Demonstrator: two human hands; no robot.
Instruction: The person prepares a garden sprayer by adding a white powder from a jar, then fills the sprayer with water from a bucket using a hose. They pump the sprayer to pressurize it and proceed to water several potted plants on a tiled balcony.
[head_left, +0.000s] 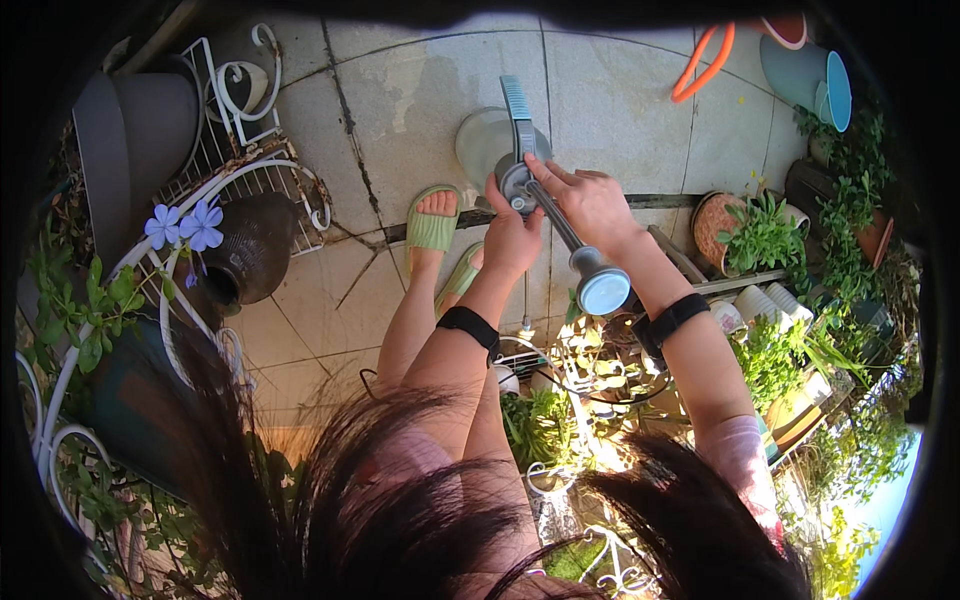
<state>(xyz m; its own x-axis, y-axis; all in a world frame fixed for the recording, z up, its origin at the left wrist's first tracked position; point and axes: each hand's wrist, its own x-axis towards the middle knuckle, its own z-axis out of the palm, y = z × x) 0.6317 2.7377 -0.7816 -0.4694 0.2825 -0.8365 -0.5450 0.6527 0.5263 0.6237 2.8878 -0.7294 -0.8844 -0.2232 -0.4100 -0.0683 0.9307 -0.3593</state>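
A pump pressure sprayer with a translucent tank (484, 146) is in front of me, low over the paving. Its grey head carries a teal ribbed lever (515, 97) pointing away from me. From the head, a grey pump rod (556, 214) slants towards me and ends in a pale blue round knob (604, 292). My left hand (514, 240) grips the near side of the head, fingertips at its collar. Across the head from it, my right hand (592, 201) holds the far right side, index finger at the lever's base. The tank is partly hidden behind the head and hands.
Left, a white metal plant stand (304, 176) has rusty spots, with a dark ribbed pot (251, 240) beside it. An orange loop (705, 64) and a blue-grey bucket (806, 82) lie at upper right. Potted plants (765, 232) line the right side.
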